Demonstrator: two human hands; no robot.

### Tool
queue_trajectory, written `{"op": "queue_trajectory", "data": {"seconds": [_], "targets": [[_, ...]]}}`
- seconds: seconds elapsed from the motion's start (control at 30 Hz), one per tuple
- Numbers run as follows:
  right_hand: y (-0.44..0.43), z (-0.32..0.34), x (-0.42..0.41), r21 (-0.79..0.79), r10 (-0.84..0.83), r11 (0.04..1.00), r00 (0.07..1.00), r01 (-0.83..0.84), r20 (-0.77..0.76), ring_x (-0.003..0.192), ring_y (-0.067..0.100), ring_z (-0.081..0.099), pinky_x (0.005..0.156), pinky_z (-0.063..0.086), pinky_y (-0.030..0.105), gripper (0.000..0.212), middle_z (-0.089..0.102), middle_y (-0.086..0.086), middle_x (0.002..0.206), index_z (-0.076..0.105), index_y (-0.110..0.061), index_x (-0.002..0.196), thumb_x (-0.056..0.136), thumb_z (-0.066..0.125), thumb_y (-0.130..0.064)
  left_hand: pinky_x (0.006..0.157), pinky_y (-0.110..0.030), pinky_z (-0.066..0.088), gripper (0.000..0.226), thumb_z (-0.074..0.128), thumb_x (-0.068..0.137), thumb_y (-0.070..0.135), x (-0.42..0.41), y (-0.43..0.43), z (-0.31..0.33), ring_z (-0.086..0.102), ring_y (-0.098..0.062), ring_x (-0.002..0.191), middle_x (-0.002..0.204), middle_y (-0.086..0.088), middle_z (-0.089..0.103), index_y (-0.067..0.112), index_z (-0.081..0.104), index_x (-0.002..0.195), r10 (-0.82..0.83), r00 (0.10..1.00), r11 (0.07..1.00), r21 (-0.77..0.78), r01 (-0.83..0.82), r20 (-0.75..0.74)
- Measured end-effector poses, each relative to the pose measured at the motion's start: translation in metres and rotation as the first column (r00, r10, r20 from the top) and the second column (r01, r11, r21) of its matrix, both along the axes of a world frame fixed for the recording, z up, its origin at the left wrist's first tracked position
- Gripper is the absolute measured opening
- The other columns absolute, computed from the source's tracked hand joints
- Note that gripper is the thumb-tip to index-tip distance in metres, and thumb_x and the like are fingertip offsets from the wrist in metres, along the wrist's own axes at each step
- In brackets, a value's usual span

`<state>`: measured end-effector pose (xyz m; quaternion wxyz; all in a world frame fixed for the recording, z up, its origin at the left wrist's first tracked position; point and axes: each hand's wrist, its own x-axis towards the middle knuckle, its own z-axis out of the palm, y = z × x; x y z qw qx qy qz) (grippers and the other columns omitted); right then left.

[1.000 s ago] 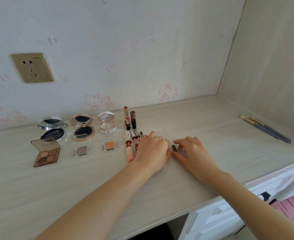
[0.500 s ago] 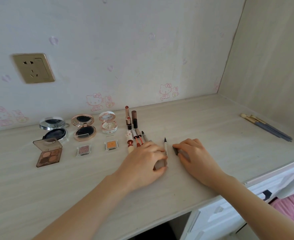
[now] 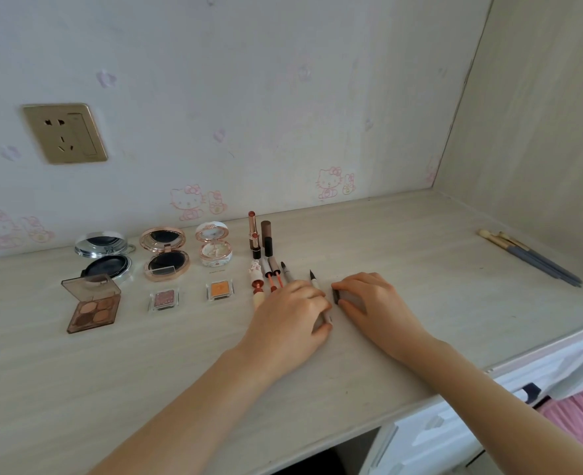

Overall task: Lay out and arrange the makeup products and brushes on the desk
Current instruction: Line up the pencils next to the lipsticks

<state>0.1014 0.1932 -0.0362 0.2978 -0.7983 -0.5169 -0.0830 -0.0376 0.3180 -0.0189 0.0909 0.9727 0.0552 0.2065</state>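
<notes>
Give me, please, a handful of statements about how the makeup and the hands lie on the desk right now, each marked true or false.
1. The four-pan eyeshadow palette lies open at the left end of the layout. True.
2. The brushes lie among the lipsticks. False: they lie apart, far right, near the side wall.
3. The left hand rests on a thin liner pen whose dark tip points toward the wall. True.
4. The right hand is lifted clear of the desk. False: it rests on the desk, fingers on a small dark item.
5. All three round compacts are closed. False: they stand open.
</notes>
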Motion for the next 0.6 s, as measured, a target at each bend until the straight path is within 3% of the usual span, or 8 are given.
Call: {"op": "queue_trajectory", "data": {"seconds": [0.1,0.43,0.6], "targets": [[0.01,0.002,0.0,-0.014,0.049,0.999,0.999,-0.049,-0.024,0.101,0.021,0.057,0.086,0.046,0.027,0.023,0.066,0.001,0.106,0.068,-0.014,0.11,0.088,0.061,-0.012,0.088,-0.032,0.048,0.024,0.062,0.08,0.031,-0.002,0.003,-0.003,0.054,-0.016,0.112,0.107,0.008,0.067,0.019,0.072,0.098,0.059,0.997,0.998,0.002,-0.059,0.055],[0.026,0.004,-0.001,-0.02,0.09,0.996,0.995,-0.091,-0.05,0.1,0.016,0.058,0.085,0.038,0.014,0.027,0.066,0.0,0.105,0.065,-0.016,0.115,0.089,0.058,-0.013,0.089,-0.034,0.047,0.024,0.057,0.083,0.035,-0.004,0.006,-0.004,0.05,-0.011,0.112,0.11,0.012,0.064,0.023,0.069,0.1,0.13,0.991,0.99,-0.053,-0.127,0.04],[0.022,0.005,-0.001,-0.032,0.093,0.995,0.994,-0.095,-0.057,0.104,0.016,0.058,0.088,0.041,0.018,0.032,0.064,0.001,0.111,0.062,-0.015,0.12,0.089,0.059,-0.014,0.091,-0.031,0.045,0.027,0.056,0.086,0.036,-0.005,0.004,-0.002,0.046,-0.009,0.116,0.114,0.013,0.062,0.023,0.068,0.106,0.137,0.99,0.989,-0.055,-0.135,0.027]]}}
